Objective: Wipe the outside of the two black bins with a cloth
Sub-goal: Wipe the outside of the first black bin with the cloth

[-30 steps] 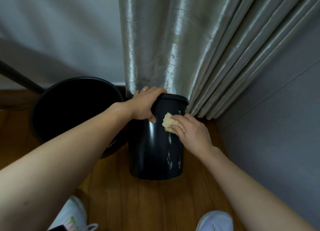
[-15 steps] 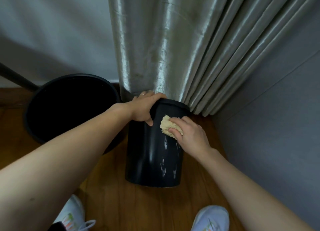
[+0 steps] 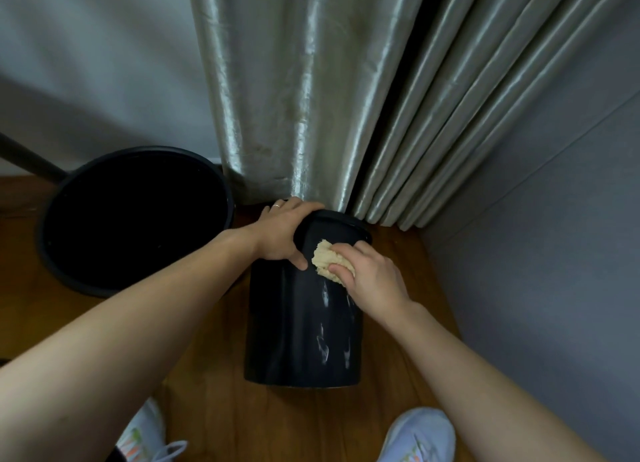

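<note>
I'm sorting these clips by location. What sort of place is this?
Probably a corner of a home or hotel room: floor-length shiny curtains hang against a plain grey wall, over a wooden floor, with two black bins, one narrow and one wide, standing there.

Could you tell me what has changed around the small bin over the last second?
The right hand has slid the cloth slightly leftward across the small bin, closer to the left hand. The left hand still grips the rim, and the large bin has stayed put.
</note>
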The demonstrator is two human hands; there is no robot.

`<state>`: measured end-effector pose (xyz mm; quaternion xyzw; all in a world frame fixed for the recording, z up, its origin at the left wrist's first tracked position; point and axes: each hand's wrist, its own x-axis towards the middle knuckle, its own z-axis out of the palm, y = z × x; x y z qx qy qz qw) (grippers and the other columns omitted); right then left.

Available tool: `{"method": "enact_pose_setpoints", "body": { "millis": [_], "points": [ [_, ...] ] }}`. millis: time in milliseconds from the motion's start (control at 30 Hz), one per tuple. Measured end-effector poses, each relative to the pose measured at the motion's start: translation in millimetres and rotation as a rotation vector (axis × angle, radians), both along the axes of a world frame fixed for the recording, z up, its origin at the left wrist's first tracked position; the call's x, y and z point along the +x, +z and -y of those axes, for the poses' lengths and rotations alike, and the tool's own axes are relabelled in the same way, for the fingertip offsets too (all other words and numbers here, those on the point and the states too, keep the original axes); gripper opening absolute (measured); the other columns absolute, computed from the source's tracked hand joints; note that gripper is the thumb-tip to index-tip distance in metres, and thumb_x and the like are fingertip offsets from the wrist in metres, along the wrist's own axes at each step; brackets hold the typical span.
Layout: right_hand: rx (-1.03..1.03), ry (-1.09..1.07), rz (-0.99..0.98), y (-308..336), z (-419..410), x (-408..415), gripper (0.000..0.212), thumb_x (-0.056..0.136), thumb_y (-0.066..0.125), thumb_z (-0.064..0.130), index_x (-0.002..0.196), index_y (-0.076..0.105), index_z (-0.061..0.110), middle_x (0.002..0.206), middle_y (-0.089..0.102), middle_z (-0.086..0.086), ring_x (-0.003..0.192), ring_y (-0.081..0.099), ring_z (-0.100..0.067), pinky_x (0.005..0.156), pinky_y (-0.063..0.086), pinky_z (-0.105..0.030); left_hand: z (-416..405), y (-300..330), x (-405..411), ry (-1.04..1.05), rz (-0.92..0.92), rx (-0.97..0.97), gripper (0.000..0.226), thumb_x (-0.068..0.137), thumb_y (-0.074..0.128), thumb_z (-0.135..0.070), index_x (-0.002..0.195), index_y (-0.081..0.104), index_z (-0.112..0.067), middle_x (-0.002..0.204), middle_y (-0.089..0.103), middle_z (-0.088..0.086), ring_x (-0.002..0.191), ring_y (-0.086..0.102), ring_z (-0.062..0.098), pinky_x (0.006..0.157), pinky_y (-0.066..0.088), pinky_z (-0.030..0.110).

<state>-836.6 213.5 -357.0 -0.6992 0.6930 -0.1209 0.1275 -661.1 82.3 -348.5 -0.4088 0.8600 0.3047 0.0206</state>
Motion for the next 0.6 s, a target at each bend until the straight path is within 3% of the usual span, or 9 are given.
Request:
{"method": "enact_pose_setpoints", "body": {
  "millis": [133, 300, 467, 600],
  "points": [
    [0.018, 0.034, 0.021, 0.5, -6.0, -3.4, 0.038, 0.097, 0.053, 0.043, 0.133, 0.055, 0.032, 0.109, 0.055, 0.002, 0.094, 0.057, -0.021, 0.071, 0.045, -0.031, -0.4, 1.8, 3.6, -0.007, -0.007, 0.005, 0.115, 0.059, 0.089, -0.037, 0.150, 0.019, -0.042, 0.139, 0.033, 0.001, 0.129, 0.026, 0.027, 0.113, 0.023, 0.047],
    [0.029, 0.240, -0.035, 1.8, -12.5, -13.5, 0.036, 0.095, 0.055, 0.042, 0.128, 0.060, 0.028, 0.104, 0.057, 0.002, 0.089, 0.059, -0.021, 0.068, 0.044, -0.031, -1.1, -1.2, 8.7, -0.007, -0.045, 0.022, 0.113, 0.061, 0.089, -0.037, 0.149, 0.019, -0.048, 0.134, 0.035, -0.001, 0.126, 0.027, 0.025, 0.113, 0.023, 0.046],
    [-0.001, -0.036, -0.018, 6.0, 8.3, -2.2, 0.036, 0.097, 0.053, 0.041, 0.131, 0.055, 0.032, 0.109, 0.056, 0.001, 0.095, 0.058, -0.023, 0.075, 0.048, -0.035, -1.7, -2.8, 8.3, -0.011, -0.048, 0.018, 0.114, 0.061, 0.089, -0.034, 0.149, 0.018, -0.048, 0.135, 0.036, -0.001, 0.127, 0.027, 0.025, 0.113, 0.021, 0.048],
    [-0.018, 0.223, 0.012, -0.6, -24.6, -1.8, 0.034, 0.094, 0.055, 0.040, 0.124, 0.061, 0.025, 0.097, 0.055, 0.003, 0.078, 0.058, -0.017, 0.061, 0.048, -0.030, 0.3, -4.3, 14.0, -0.004, -0.044, 0.013, 0.114, 0.060, 0.089, -0.034, 0.148, 0.018, -0.049, 0.137, 0.034, -0.001, 0.128, 0.027, 0.026, 0.112, 0.023, 0.050]
  ]
}}
